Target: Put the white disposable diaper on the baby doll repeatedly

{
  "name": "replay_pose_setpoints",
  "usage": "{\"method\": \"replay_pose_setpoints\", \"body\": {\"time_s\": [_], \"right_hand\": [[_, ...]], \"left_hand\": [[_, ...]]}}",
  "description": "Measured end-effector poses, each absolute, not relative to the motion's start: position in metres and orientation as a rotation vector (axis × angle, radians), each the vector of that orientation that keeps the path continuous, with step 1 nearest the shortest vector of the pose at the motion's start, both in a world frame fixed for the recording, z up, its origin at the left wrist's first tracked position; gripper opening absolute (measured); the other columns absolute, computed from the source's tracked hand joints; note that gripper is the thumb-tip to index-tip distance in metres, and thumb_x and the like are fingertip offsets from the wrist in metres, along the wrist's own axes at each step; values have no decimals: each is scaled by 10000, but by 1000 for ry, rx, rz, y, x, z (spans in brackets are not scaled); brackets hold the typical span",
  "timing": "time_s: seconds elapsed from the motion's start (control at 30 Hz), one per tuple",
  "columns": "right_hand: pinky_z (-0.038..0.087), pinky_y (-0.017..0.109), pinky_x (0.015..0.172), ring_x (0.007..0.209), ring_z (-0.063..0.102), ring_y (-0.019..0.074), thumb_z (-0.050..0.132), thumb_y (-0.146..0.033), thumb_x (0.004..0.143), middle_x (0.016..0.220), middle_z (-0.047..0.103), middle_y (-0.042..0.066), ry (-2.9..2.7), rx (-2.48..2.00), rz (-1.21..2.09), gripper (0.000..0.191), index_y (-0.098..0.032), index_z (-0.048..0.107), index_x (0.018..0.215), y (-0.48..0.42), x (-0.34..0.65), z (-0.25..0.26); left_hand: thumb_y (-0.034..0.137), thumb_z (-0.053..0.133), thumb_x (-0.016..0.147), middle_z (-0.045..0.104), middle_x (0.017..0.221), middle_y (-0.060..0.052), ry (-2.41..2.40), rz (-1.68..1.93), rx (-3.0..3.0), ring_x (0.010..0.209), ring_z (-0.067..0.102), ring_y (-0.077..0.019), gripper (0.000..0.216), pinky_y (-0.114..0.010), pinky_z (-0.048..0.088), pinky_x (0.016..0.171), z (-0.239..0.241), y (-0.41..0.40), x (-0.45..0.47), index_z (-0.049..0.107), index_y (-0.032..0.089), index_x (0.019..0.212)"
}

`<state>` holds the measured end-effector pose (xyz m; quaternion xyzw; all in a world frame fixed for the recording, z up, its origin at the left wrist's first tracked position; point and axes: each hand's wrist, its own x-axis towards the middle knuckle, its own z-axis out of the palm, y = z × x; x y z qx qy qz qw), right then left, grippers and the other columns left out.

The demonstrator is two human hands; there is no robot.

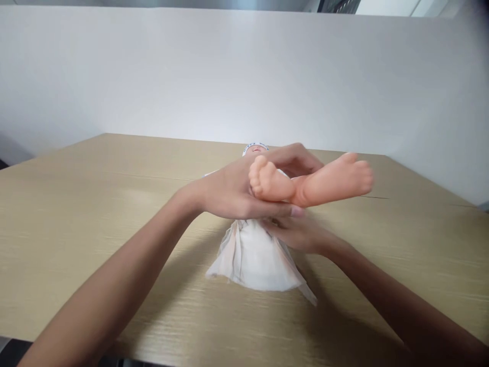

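A baby doll lies on its back on the wooden table [76, 214], its head [255, 148] pointing away from me. My left hand [237, 191] is wrapped around the doll's ankles and holds both legs [328, 182] up off the table, the soles facing me. Under the raised legs lies a white diaper [254, 257], its back part spread out towards me. My right hand [296, 232] rests low on the diaper beneath the doll's bottom; its fingers are mostly hidden by the left hand and the legs.
A white partition wall [244, 76] stands right behind the table's far edge. The table's near edge runs along the bottom of the view, and its right side slants away past my right forearm.
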<state>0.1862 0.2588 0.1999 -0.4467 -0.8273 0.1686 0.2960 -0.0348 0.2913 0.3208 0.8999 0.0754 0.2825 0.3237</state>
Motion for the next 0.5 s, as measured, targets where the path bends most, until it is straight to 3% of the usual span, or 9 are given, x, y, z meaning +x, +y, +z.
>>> {"method": "replay_pose_setpoints", "body": {"time_s": [0.1, 0.23, 0.3, 0.4, 0.5], "right_hand": [[596, 558, 1107, 1359, 674, 369, 602, -488, 1089, 1452, 724, 74, -2121, -1302, 321, 438, -338, 652, 1497, 217, 198, 208], [496, 650, 1211, 1484, 561, 412, 724, -461, 1017, 1586, 603, 132, -1890, -1222, 55, 699, -297, 463, 1644, 189, 192, 207], [505, 618, 1221, 1497, 558, 387, 709, -396, 1026, 1612, 577, 132, -1899, -1120, 92, 764, -296, 368, 1702, 189, 187, 204], [617, 532, 1105, 1348, 687, 346, 662, -272, 1023, 1529, 656, 142, -1985, -1038, 165, 885, -284, 193, 1773, 193, 192, 201], [631, 513, 1087, 1298, 716, 348, 654, -212, 992, 1486, 697, 132, -2105, -980, 129, 874, -288, 254, 1765, 194, 212, 199]], "left_hand": [[272, 833, 912, 749, 1305, -86, 248, 749, 2340, 1197, 724, -263, 388, -403, 604, 1030, 310, 282, -38, 697, 227, 1273], [292, 837, 910, 755, 1306, -91, 294, 730, 2321, 1205, 721, -268, 387, -407, 596, 1039, 295, 268, -37, 683, 220, 1258], [319, 827, 925, 748, 1320, -92, 333, 720, 2347, 1221, 710, -272, 382, -422, 582, 1066, 289, 260, -37, 682, 224, 1265], [332, 796, 953, 715, 1393, -87, 392, 670, 2440, 1296, 673, -286, 422, -445, 547, 1125, 286, 248, -49, 664, 245, 1345], [371, 781, 969, 705, 1412, -81, 494, 565, 2556, 1304, 667, -301, 479, -452, 545, 1123, 284, 241, -75, 644, 274, 1418]]}}
